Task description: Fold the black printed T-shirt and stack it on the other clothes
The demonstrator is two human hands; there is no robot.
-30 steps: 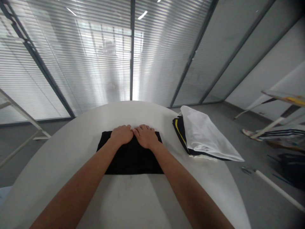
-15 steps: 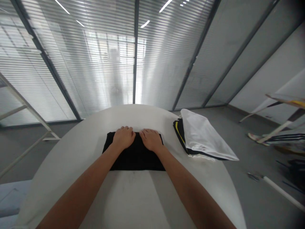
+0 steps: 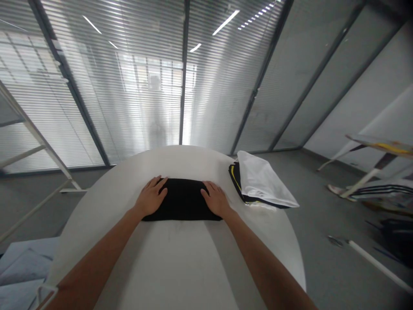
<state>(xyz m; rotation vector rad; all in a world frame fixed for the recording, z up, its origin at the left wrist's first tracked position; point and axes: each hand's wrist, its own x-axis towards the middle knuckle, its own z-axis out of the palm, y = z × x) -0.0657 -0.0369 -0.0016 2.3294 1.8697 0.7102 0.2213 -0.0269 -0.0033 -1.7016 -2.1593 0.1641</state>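
A black folded cloth (image 3: 182, 200), roughly rectangular, lies flat on the round white table (image 3: 180, 267). My left hand (image 3: 151, 198) rests on its left end, fingers spread and pointing away from me. On the right end lies my right hand (image 3: 216, 199), its fingers and thumb also apart. Both palms press down on the cloth without gripping it. What kind of garment the cloth is, I cannot tell.
A stack of folded fabric, with a white piece (image 3: 264, 178) over black and yellow ones, sits at the table's right edge. White metal frame bars (image 3: 48, 146) stand at left. Papers (image 3: 26, 267) lie at lower left. Another table (image 3: 380, 144) stands at right.
My hands have slid apart from the middle of the cloth's far edge to its left and right ends. Their fingers have spread. The camera view has shifted slightly.
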